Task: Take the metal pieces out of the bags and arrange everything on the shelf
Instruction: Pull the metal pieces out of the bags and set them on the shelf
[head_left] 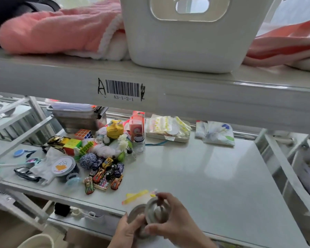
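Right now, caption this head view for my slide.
Both hands hold round metal pieces over the shelf, beside toy cars.

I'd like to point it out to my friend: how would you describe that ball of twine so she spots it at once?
Look at the lower shelf, under the beam with the barcode label, and find the heap of toys on its left half. The ball of twine sits at the heap's front, just left of the cluster of toy cars. It is the only round thing wound in dark blue and white string.
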The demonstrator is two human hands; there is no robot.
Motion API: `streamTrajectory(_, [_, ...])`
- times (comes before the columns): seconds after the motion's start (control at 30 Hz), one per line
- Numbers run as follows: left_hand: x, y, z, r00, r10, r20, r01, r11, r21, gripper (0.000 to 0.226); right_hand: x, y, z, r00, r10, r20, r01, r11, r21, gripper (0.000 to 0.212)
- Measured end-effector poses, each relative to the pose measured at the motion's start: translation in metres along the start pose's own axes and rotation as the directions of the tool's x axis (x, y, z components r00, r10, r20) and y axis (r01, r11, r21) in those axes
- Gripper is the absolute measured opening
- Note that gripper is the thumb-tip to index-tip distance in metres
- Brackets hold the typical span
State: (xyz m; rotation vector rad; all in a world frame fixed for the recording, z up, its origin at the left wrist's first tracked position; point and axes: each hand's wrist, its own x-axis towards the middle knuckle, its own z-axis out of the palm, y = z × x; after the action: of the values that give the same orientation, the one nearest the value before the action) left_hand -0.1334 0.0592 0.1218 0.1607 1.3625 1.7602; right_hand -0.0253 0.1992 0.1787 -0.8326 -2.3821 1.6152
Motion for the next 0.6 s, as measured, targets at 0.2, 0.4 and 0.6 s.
streamTrajectory(0.2, [-0.019, -0.004, -0.008, 0.992, -0.030, 0.122, 0.036, 0.998, -0.049, 0.093, -0.035, 0.002, 0.005, 0.978, 0.208, 0.033, -0.208, 0.928, 0.310, 0.067])
streamTrajectory(0.4, [-0.038, 0.002, -0.012, 0.984, -0.023, 0.175, 0.017, 0.999, 0.033, 0.096, -0.050, 0.007, 0.000, 0.898, 0.368, 0.243, -0.423, 0.564, 0.709, 0.013])
streamTrajectory(0.6, [-0.046, 0.015, -0.014, 0.981, 0.055, 0.189, -0.060, 0.998, 0.021, 0.094, 0.026, 0.022, -0.036, 0.816, 0.574, -0.073, -0.326, 0.561, 0.760, 0.007])
